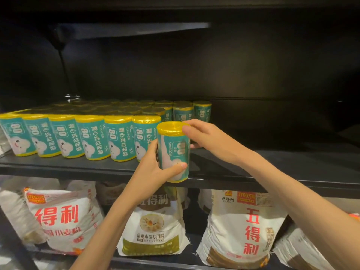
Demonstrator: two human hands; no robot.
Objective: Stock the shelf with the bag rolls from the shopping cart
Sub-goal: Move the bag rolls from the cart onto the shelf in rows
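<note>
Both hands (187, 145) round bag roll (174, 152).

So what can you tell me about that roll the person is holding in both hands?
The held bag roll is a plump cylinder in shiny yellow film with a teal label printed "80" and "50x60CM". It stands roughly upright at the front edge of the black shelf, just right of the front row of matching rolls; whether it rests on the shelf is unclear. The left hand grips its lower part, thumb across the label, and the right hand grips its top rim.
</note>
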